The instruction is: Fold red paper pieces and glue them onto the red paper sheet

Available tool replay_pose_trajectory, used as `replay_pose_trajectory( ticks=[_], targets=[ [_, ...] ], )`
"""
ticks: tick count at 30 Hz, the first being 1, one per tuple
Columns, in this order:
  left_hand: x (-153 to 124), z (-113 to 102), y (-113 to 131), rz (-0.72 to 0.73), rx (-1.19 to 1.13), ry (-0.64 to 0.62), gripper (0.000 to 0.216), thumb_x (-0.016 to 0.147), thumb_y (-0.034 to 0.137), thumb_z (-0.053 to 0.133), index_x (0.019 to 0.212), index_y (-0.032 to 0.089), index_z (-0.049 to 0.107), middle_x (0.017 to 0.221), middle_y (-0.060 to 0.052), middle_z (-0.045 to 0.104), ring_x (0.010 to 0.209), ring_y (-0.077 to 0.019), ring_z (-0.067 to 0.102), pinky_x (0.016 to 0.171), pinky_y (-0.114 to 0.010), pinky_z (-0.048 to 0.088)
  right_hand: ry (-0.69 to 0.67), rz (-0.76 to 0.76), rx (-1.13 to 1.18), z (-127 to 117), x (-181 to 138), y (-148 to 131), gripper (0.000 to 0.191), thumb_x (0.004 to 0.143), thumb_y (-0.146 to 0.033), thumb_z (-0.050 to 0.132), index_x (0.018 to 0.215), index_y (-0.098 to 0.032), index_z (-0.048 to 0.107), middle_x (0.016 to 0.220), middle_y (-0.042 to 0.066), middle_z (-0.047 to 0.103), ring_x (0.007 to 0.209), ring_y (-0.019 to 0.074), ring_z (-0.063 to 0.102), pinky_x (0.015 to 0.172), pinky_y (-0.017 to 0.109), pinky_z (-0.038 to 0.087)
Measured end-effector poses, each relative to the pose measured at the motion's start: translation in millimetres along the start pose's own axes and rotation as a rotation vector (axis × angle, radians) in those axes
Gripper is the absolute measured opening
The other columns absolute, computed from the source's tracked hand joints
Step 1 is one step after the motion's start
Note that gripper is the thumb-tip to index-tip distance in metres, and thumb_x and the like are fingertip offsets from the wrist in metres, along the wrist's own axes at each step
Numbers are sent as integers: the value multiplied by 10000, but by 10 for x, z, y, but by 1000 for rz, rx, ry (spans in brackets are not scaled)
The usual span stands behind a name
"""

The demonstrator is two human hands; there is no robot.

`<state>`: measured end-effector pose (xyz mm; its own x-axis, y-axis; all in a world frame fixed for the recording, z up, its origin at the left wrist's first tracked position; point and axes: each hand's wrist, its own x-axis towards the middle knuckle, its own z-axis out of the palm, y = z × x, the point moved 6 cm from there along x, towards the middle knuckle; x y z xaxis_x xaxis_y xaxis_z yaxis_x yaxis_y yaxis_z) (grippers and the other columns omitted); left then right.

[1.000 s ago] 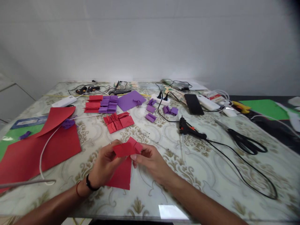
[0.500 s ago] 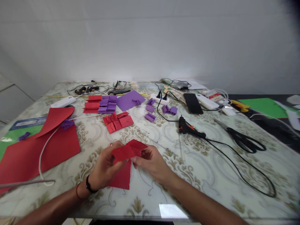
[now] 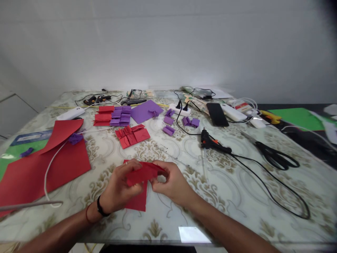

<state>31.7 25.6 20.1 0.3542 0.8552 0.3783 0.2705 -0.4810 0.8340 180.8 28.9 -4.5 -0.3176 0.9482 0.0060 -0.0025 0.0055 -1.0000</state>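
Both my hands hold one folded red paper piece just above the table near its front edge. My left hand pinches its left side, fingers curled. My right hand grips its right end, with the thumb on top. Under the hands lies a flat red paper square. A small pile of folded red pieces lies farther back, with stacked red and purple folded pieces behind that.
Large red sheets and a white cable lie at the left. A black glue gun with its cord, black scissors, a phone, a power strip and purple bits fill the back and right.
The red piece has been pressed flatter and lowered toward the table. My right thumb has come over its right end, where a flap stood open before.
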Motion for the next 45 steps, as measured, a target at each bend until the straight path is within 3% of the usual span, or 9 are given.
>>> replay_pose_trajectory(
  ticks=[6, 14, 20, 23, 26, 29, 39, 42, 45],
  targets=[
    [16, -43, -33, -59, -40, 29, 247, 695, 71, 573, 877, 199, 680, 780, 4, 665, 689, -165, 590, 645, -259, 469, 23, -32, 16, -49, 22, 1, 91, 677, -129, 626, 740, -194, 635, 677, -45, 559, 663, 129, 507, 639, 238, 429],
    [55, -195, -71, -137, -149, 149, 101, 801, 111, 602, 728, 180, 598, 672, 32, 562, 598, -117, 511, 573, -221, 434, 90, -39, 65, -258, 112, -67, 93, 715, -204, 676, 721, -194, 583, 653, -40, 553, 603, 116, 521, 599, 242, 427],
    [63, -120, -18, -78, -193, 90, 89, 781, 99, 603, 787, 179, 642, 790, -15, 651, 698, -158, 593, 655, -256, 491, -126, 51, 212, -23, 74, 80, 224, 759, -354, 775, 821, -179, 650, 754, -2, 616, 664, 131, 568, 622, 254, 469],
    [39, -42, 27, -29, -161, 30, 176, 719, 77, 586, 833, 185, 665, 828, -28, 683, 741, -182, 626, 677, -269, 506, -180, 71, 311, 94, 36, 81, 192, 757, -326, 758, 805, -167, 661, 709, -13, 623, 644, 127, 559, 626, 254, 449],
    [15, 26, 48, -11, -94, -37, 291, 669, 23, 537, 848, 201, 682, 824, -8, 708, 735, -173, 646, 693, -259, 508, -134, 67, 292, 103, 30, 53, 79, 715, -207, 693, 756, -161, 644, 655, -39, 586, 621, 111, 506, 608, 235, 398],
    [8, 33, 29, -28, -62, -50, 314, 662, 23, 533, 859, 211, 691, 818, -2, 711, 716, -167, 635, 689, -256, 495, -88, 93, 245, 79, 32, 64, 89, 669, -154, 641, 758, -157, 636, 656, -51, 537, 622, 101, 446, 593, 227, 359],
    [50, -9, -68, -160, -98, -77, 176, 710, 49, 510, 781, 173, 613, 752, 5, 560, 701, -140, 556, 639, -230, 462, 23, 104, 153, 6, 33, 19, 98, 656, -193, 623, 660, -185, 525, 600, -60, 474, 582, 95, 385, 558, 231, 315],
    [79, -67, -100, -163, -165, -39, 143, 748, 49, 542, 783, 171, 609, 777, 4, 577, 719, -131, 556, 657, -220, 475, 85, 99, 120, -116, 75, 39, 102, 666, -218, 627, 642, -185, 533, 580, -50, 506, 560, 105, 434, 553, 240, 335],
    [110, -192, -185, -204, -202, 90, 90, 826, 99, 604, 771, 169, 592, 772, 13, 560, 662, -104, 526, 594, -193, 448, 223, 73, 138, -317, 120, 41, 111, 654, -251, 643, 637, -185, 556, 583, -37, 545, 565, 129, 502, 580, 261, 405]
  ],
)
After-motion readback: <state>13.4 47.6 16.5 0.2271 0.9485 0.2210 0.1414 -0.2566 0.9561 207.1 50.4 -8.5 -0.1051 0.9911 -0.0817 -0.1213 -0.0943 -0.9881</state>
